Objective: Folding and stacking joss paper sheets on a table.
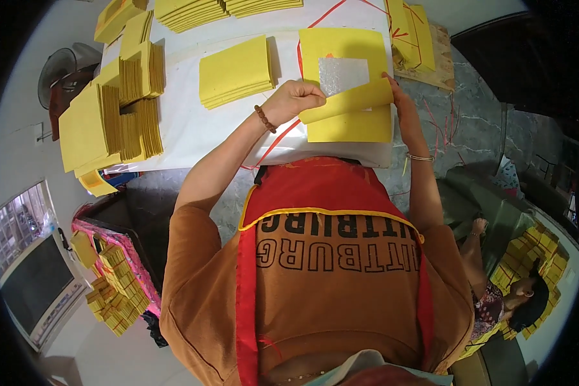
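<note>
The left hand [293, 100] pinches one end of a curled yellow sheet [354, 100]; the right hand [405, 109] touches the other, its grip I cannot tell; a silvery patch [340, 73] shows behind.

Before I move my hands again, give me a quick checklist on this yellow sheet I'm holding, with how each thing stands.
1. Left hand gripping the yellow sheet: ok, fingers pinch its left end.
2. Right hand gripping it: cannot tell; it is at the right end, but the thumb is not clear.
3. Sheet lying flat: not ok, it is raised and curved.
4. Silvery square fully in view: not ok, the sheet covers its lower part.
5. Red ribbon clear of the yellow paper underneath: not ok, it runs along the left edge.
</note>
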A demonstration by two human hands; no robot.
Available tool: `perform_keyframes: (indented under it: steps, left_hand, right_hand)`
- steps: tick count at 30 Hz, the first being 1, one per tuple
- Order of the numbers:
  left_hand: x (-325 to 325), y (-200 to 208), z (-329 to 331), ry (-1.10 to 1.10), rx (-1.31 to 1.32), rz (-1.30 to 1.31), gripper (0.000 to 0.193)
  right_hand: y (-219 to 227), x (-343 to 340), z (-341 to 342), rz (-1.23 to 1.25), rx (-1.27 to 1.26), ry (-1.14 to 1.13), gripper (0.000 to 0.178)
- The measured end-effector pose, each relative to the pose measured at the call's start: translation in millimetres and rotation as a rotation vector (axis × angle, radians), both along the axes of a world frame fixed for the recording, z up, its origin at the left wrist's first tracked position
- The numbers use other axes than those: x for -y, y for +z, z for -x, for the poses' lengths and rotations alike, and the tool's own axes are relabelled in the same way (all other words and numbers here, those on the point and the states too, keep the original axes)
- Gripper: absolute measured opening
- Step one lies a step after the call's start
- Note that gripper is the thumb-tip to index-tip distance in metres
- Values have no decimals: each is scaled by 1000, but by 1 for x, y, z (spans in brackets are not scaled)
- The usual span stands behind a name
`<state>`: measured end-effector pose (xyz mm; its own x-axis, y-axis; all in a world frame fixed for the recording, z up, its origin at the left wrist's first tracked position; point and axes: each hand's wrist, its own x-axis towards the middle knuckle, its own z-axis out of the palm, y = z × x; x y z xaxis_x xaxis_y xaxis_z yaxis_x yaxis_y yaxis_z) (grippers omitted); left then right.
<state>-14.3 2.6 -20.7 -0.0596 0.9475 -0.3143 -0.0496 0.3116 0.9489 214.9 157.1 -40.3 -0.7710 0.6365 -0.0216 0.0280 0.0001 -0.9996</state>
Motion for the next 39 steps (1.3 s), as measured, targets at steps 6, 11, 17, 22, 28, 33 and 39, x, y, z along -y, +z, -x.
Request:
perform_keyframes:
  steps: [6,11,17,22,28,33,39]
  left_hand:
    - [4,10,-9,13,-68,-7,14]
    - [4,11,-6,-36,-36,-41,14]
    - [7,15,-12,-70,-85,15,19]
    - [13,35,-32,-302,-946,-634,40]
    - [14,38,-40,-361,-1058,-618,49]
    - [18,27,-39,-388,-1067,-568,51]
    - [19,27,-41,-409,-1169,-540,69]
  right_hand:
    - [5,-2,-1,-128,76,83,44]
    - [7,-4,0,-235,138,154,45]
    - [4,-2,-1,-245,132,134,52]
    - [-1,-6,-3,-237,121,157,57]
    - [1,-9,-4,-194,94,165,42]
    - [-10,-11,-6,-104,99,117,27]
    - [-9,-9,-5,-134,108,112,28]
